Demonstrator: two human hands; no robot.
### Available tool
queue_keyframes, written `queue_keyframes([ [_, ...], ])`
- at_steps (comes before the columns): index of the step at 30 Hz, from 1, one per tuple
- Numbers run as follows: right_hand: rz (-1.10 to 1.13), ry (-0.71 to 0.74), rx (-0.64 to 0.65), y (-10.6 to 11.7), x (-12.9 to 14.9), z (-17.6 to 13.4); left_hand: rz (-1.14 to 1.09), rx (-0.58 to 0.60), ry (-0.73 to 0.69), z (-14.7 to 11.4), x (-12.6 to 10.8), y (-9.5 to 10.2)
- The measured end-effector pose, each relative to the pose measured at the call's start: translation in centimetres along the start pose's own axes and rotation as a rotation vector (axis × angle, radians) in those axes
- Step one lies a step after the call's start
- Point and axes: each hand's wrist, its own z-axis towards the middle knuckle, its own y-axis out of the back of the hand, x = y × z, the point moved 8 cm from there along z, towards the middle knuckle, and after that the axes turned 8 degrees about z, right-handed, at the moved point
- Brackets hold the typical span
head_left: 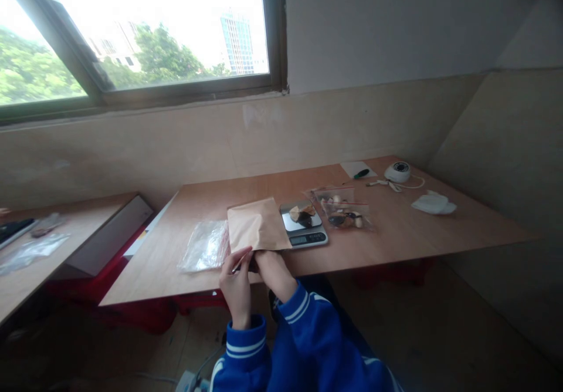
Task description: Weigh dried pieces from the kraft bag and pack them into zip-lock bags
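A brown paper bag (257,225) lies at the table's front edge, its near end toward me. My left hand (235,277) is closed on the near left edge of the bag. My right hand (273,267) reaches into or under the bag's near end, and its fingers are hidden there. Right of the bag stands a digital kitchen scale (323,237), its near left corner partly covered by the bag. Pale and dark dried pieces (302,215) rest on the scale's plate. Clear zip bags (203,245) lie flat to the left of the paper bag.
Filled zip bags (349,219) with dark and pale pieces lie right of the scale. Farther back are a green-handled screwdriver (361,173), a white dome camera (397,172) with its cable, and a crumpled white bag (434,203). Another table (65,257) stands at left.
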Motion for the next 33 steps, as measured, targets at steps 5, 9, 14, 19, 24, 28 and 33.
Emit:
queue_keyframes([
  [5,-0.055,0.056,0.004,0.2,0.3,-1.6,0.007,-0.005,-0.011,0.0,0.1,0.2],
  [9,0.048,0.159,-0.062,0.5,0.5,-2.5,0.019,-0.005,-0.008,0.3,0.0,0.5],
  [14,0.162,0.261,-0.1,0.5,0.5,-3.2,0.031,-0.026,-0.019,0.8,-0.7,0.9],
  [19,0.268,0.243,-0.119,1.0,0.0,-3.3,0.037,0.007,-0.03,0.8,-1.2,0.7],
  [24,0.466,0.198,-0.191,2.0,-0.9,-3.3,0.019,0.031,-0.033,0.6,-1.2,0.4],
  [28,0.619,0.214,-0.226,3.0,-1.0,-3.7,0.02,0.037,-0.05,0.8,-1.5,0.4],
  [33,0.85,0.274,-0.207,4.9,-0.7,-5.5,0.032,0.02,-0.067,1.2,-1.9,0.6],
])
